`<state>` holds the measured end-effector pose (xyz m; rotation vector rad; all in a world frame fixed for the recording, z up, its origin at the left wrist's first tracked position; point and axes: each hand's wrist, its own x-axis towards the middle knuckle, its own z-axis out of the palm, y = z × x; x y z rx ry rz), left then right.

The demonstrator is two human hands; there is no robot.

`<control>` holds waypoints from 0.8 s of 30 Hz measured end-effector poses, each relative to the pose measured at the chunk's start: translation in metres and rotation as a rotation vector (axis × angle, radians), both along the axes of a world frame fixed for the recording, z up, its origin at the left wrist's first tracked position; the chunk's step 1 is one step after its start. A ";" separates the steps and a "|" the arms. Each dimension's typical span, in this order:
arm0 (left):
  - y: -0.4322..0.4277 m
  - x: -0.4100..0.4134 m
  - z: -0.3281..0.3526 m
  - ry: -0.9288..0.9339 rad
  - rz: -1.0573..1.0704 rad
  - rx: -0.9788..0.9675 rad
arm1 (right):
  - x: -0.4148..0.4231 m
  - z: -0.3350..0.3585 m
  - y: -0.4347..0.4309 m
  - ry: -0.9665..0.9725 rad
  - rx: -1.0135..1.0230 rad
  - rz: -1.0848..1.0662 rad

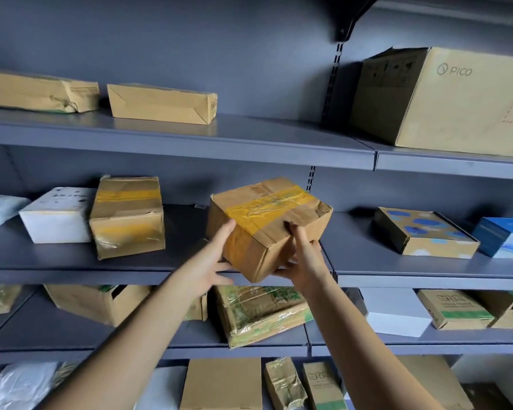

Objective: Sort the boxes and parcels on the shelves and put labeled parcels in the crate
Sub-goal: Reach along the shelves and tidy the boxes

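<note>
A worn brown cardboard box with yellow tape (267,223) is tilted in the air just in front of the middle grey shelf (397,273). My left hand (212,261) holds its left side, thumb up on the face and fingers underneath. My right hand (302,261) grips its lower right corner, with the thumb on the front and the fingers curled below. No shipping label shows on the faces of the box that I can see. No crate is in view.
The middle shelf holds another taped brown box (128,217), a white box (57,216), a blue-spotted flat box (424,232) and a blue box (504,236). A large PICO carton (444,99) and two long brown boxes (160,103) stand on the top shelf. Further parcels fill the lower shelves.
</note>
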<state>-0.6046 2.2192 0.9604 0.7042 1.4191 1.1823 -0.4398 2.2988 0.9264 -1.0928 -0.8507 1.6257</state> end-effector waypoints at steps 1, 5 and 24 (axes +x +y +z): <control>-0.001 0.007 -0.002 -0.009 -0.036 -0.006 | -0.005 0.001 -0.002 -0.018 0.015 -0.018; -0.001 0.017 -0.010 -0.013 -0.077 0.006 | -0.013 0.001 -0.008 -0.053 0.130 -0.037; 0.010 -0.055 0.013 -0.047 0.062 -0.109 | 0.056 0.013 0.017 -0.252 0.085 0.151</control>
